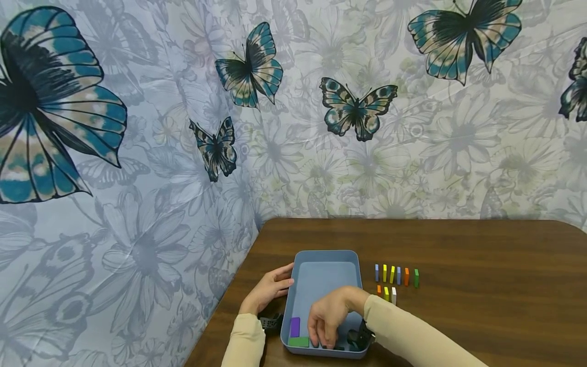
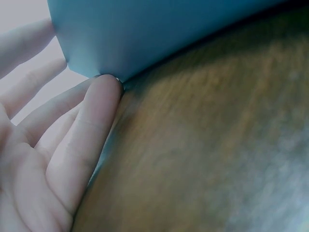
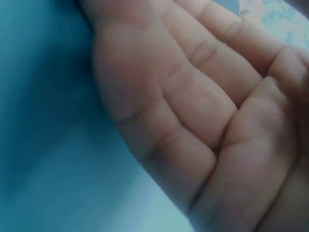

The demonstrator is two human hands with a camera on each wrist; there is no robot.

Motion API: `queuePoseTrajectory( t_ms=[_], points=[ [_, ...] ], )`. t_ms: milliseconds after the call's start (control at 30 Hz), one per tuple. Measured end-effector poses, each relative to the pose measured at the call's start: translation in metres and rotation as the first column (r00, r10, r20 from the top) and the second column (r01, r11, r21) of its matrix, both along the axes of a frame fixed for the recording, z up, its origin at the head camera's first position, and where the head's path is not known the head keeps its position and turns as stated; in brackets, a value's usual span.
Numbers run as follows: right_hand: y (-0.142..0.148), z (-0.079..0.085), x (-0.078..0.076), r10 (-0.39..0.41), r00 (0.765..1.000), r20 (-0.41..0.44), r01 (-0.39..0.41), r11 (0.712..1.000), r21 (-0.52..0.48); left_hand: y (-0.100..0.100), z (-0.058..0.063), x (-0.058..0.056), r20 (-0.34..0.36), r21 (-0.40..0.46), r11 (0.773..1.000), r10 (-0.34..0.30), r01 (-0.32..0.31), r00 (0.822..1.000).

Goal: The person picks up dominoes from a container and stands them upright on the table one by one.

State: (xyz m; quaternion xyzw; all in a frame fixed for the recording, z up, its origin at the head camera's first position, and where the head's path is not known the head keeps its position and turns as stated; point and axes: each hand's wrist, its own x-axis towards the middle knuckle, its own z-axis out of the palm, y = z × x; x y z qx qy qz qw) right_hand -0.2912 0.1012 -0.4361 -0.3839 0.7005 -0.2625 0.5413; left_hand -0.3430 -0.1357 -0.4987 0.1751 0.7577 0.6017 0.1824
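Note:
A blue-grey tray [image 1: 327, 275] lies on the table. My left hand [image 1: 270, 288] rests against its left side, fingers extended; in the left wrist view the thumb [image 2: 99, 116] touches the tray's outer wall [image 2: 125, 34]. Down inside the tray, my right hand [image 1: 330, 316] has bent fingers near the front wall, pinching a small black block [image 1: 339, 348] that they mostly cover. Left of these fingers, a green block [image 1: 299, 342] lies along the front wall, with a purple block [image 1: 295, 326] along the left wall behind it. The right palm [image 3: 193, 111] fills much of the right wrist view.
Right of the tray, small blocks stand upright in two rows on the brown table [image 1: 481, 285]: a back row with an orange block [image 1: 406, 277] and a green one [image 1: 416, 278], and a front row with a white block [image 1: 394, 295]. A butterfly-patterned cloth [image 1: 293, 168] hangs behind.

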Motion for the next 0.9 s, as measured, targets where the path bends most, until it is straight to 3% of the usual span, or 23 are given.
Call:
queuePoseTrajectory(
  t_ms=[400,900],
  points=[
    [0.0002,0.0007,0.0006,0.036,0.999,-0.016,-0.035,0.999,0.024,0.0002,-0.0008,0.0006,-0.004,-0.002,1.0,0.004,-0.004,1.0],
    [0.0039,0.0013,-0.0014,0.068,0.997,0.04,-0.068,0.998,-0.01,0.0001,0.0003,-0.0005,0.003,-0.008,1.0,0.009,-0.009,1.0]
  ],
)
